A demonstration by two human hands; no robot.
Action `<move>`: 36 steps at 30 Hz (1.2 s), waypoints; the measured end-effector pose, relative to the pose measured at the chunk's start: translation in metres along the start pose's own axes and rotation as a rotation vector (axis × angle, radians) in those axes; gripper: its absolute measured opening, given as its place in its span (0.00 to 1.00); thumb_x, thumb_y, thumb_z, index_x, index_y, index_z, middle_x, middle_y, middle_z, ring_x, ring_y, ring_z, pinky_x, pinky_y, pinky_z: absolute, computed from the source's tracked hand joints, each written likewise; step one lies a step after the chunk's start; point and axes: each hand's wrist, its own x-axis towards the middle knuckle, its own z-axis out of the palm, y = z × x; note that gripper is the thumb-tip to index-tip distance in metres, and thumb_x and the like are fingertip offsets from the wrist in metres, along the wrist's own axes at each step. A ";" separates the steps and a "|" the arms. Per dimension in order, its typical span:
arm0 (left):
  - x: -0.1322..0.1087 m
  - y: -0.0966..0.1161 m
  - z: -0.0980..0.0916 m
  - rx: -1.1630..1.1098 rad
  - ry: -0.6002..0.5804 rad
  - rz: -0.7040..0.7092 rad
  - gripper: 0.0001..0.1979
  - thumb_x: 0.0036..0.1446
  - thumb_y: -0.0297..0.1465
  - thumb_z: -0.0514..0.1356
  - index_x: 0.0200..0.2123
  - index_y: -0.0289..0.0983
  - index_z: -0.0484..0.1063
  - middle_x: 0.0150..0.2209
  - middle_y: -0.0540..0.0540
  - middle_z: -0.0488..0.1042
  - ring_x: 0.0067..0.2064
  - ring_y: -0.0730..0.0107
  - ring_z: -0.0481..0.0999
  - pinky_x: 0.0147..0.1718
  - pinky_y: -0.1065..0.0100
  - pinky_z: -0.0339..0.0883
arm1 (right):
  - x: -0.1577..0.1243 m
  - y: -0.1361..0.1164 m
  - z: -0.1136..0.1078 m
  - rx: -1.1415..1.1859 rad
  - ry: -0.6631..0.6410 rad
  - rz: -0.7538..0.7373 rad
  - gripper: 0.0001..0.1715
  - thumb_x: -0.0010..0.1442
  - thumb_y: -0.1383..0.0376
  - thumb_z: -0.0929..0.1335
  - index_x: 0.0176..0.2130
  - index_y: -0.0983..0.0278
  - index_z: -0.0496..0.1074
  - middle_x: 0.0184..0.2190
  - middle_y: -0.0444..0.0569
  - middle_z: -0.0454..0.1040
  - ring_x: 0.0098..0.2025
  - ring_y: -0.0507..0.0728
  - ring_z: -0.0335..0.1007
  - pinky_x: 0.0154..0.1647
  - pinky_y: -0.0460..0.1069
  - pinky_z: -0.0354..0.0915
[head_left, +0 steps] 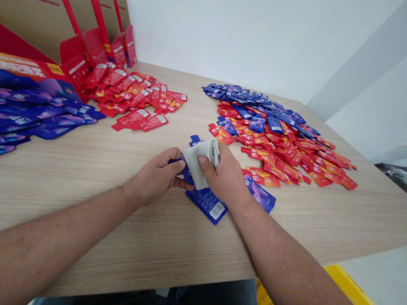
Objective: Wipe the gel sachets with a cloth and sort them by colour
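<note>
My left hand [158, 174] pinches the edge of a blue packet [186, 171] just above the table. A folded pale grey cloth [199, 164] is gripped in my right hand [229, 174] and covers most of that packet. Beneath my hands lies another blue packet [211, 208], its barcode facing up. One more blue packet [263, 196] rests partly under my right wrist. The small blue tip [194, 139] beyond the cloth may belong to the held packet; I cannot tell.
Blue packets [50, 113] are heaped at left against an open red carton [15, 63]. Red packets [128, 91] lie behind them. A mixed pile of red packets [283, 151] and blue packets [263, 103] covers the table's back right. A yellow crate [360, 301] stands below the front edge.
</note>
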 end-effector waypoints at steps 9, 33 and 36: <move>0.000 0.002 -0.001 -0.020 0.013 0.009 0.08 0.55 0.30 0.63 0.31 0.36 0.64 0.28 0.50 0.70 0.30 0.71 0.74 0.30 0.59 0.80 | 0.003 0.012 0.000 0.081 0.148 0.018 0.23 0.64 0.47 0.64 0.48 0.60 0.66 0.40 0.53 0.76 0.41 0.63 0.73 0.41 0.57 0.69; -0.003 0.013 -0.020 0.704 -0.014 0.352 0.05 0.51 0.25 0.66 0.31 0.39 0.76 0.47 0.43 0.79 0.50 0.59 0.77 0.53 0.62 0.70 | 0.012 0.025 -0.019 1.022 -0.338 0.409 0.36 0.54 0.38 0.70 0.49 0.61 0.70 0.37 0.51 0.79 0.36 0.62 0.78 0.27 0.54 0.75; -0.004 0.015 -0.026 0.804 -0.078 0.410 0.09 0.49 0.24 0.67 0.34 0.42 0.80 0.53 0.45 0.78 0.56 0.57 0.74 0.61 0.60 0.62 | 0.006 0.019 -0.015 1.098 -0.457 0.447 0.37 0.51 0.38 0.72 0.47 0.62 0.71 0.35 0.52 0.79 0.35 0.62 0.78 0.25 0.53 0.74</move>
